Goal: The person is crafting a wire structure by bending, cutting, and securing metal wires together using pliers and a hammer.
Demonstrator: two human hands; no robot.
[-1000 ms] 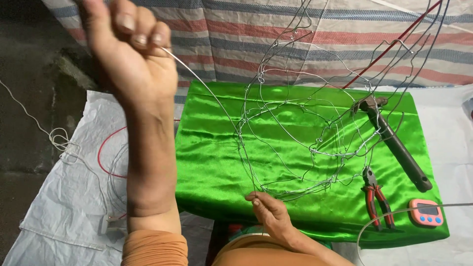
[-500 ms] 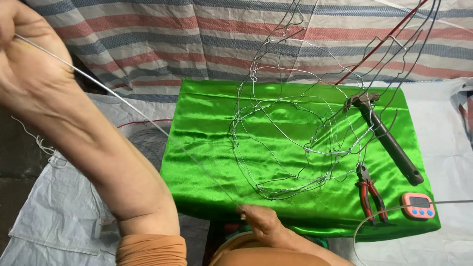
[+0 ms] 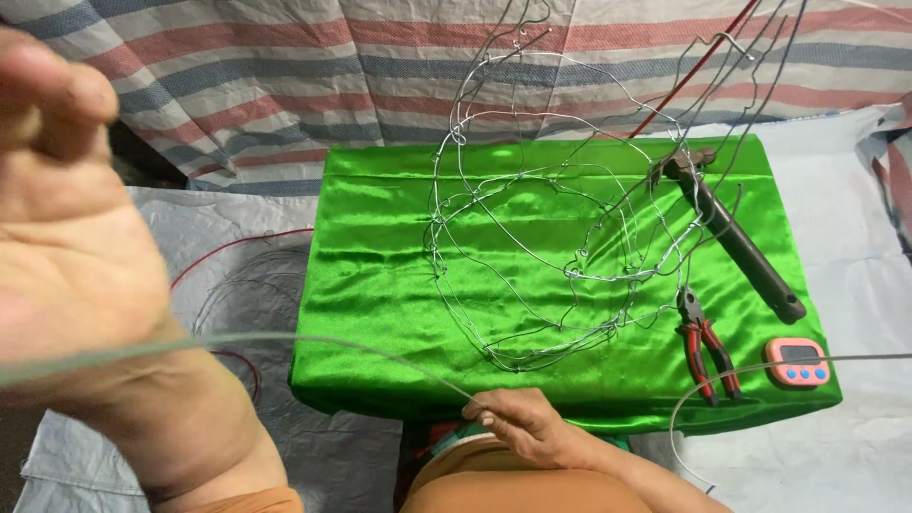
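So the thin grey steel wire (image 3: 313,342) runs as one long strand from the left hand (image 3: 66,228), which is raised close to the camera and blurry, down to the right hand (image 3: 518,425) at the near edge of the desk. The right hand is pinched shut on the wire with its fingertips, just in front of the person's orange top. The left hand looks curled around the other end, fingers folded over the palm, though it's too blurred to see the grip itself. The wire bows a bit in the middle and looks shiny and bare.

On the desk, covered by a glossy green satin cloth (image 3: 380,247), sits a rounded cage-like frame of bent wire (image 3: 532,237), loops twisted together at the joints and partly standing up off the cloth. To its right lies a dark hammer with a long black handle (image 3: 736,242), then red-handled pliers (image 3: 705,344), and a small pink digital timer (image 3: 798,361) near the corner. Another loose wire curves by the timer.

Behind it all hangs a striped tarp in red, blue and grey (image 3: 285,85). White woven sheeting (image 3: 237,218) covers the floor to the left, with a coil of red wire (image 3: 223,275) on it.
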